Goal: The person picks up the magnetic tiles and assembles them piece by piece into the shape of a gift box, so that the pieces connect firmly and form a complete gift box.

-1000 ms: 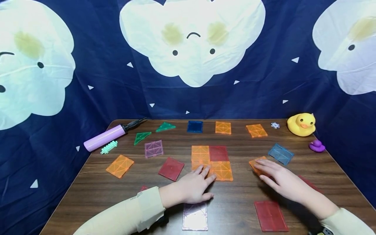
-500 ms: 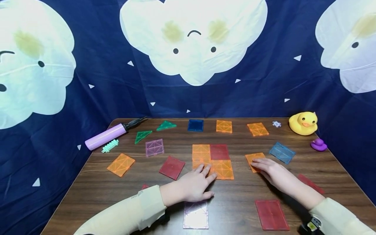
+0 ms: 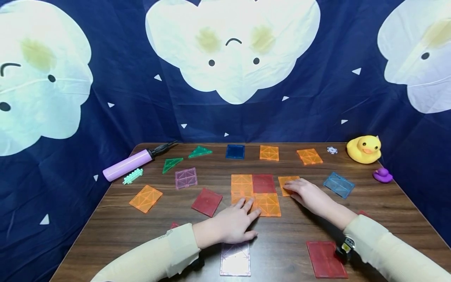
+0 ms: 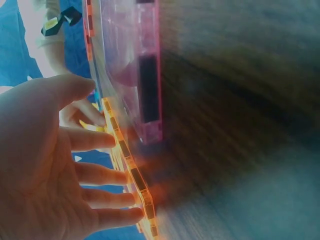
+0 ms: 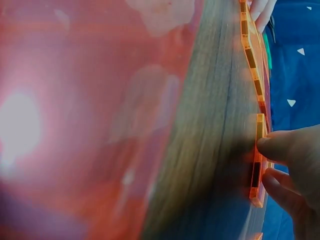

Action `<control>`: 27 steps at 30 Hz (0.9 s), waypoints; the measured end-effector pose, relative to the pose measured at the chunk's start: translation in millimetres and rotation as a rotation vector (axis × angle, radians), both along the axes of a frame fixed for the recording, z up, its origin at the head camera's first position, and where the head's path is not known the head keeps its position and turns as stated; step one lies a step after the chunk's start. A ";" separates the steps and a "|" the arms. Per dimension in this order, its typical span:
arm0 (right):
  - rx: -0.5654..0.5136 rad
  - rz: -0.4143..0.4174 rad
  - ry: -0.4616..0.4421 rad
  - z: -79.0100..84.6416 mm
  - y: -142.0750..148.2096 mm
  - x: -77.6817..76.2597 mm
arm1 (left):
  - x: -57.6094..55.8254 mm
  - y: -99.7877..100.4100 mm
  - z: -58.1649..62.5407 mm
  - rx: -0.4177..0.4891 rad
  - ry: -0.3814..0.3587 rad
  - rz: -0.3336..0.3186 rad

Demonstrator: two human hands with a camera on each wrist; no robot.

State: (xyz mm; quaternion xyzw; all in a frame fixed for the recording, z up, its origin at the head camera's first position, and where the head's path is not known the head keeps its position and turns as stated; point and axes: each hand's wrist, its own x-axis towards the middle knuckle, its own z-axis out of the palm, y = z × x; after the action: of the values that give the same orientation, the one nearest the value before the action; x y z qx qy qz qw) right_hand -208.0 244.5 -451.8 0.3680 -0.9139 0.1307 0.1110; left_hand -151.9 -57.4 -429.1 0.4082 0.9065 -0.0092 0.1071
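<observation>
Two orange magnetic tiles, a red magnetic tile (image 3: 263, 183) and a partly covered orange one form a two-by-two square mid-table. My left hand (image 3: 235, 222) rests spread fingertips on the near-left orange tile (image 3: 237, 199), beside the near-right orange tile (image 3: 268, 207). Behind them lies the far-left orange tile (image 3: 241, 183). My right hand (image 3: 313, 199) holds a loose orange magnetic tile (image 3: 284, 187) just right of the square, a small gap away. In the right wrist view, curled digits touch this loose tile's (image 5: 258, 170) near edge; its far side is hidden.
A clear tile (image 3: 235, 262) and a red tile (image 3: 325, 258) lie nearer me. Left are a red tile (image 3: 207, 202), purple tile (image 3: 186, 178) and lilac pump (image 3: 127, 165). A blue tile (image 3: 339, 184) and yellow duck (image 3: 364, 149) lie right.
My right hand has slid the loose orange tile leftward from near the blue tile to beside the square, and the tile has turned straighter. My left hand has stayed in place.
</observation>
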 end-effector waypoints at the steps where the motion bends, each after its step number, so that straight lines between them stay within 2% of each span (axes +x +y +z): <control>1: 0.001 0.002 -0.006 -0.2 -2.2 -1.8 | 0.0 -0.1 -0.2 -0.002 -0.002 -0.001; 10: 0.006 0.017 0.002 -2.8 -15.5 -8.6 | 0.9 0.1 0.8 -0.007 -0.009 -0.002; 15: 0.012 0.024 0.009 4.2 -15.3 -2.6 | 1.9 0.5 1.9 -0.004 -0.007 0.006; 20: -0.047 0.093 0.060 23.5 -2.5 23.0 | 2.8 1.0 3.0 -0.015 -0.002 0.001; 24: -0.086 0.178 0.140 34.9 14.2 55.5 | 3.4 0.9 2.6 -0.023 -0.011 0.002; 27: -0.104 0.221 0.163 33.6 26.3 82.9 | 3.9 0.5 1.1 -0.023 -0.021 0.004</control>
State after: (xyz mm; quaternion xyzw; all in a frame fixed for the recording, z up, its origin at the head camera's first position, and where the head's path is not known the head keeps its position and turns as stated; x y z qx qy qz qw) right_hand -125.1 270.8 -418.2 0.4695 -0.8478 0.1589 0.1887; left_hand -148.0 -56.9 -428.0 0.4050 0.9061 -0.0150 0.1213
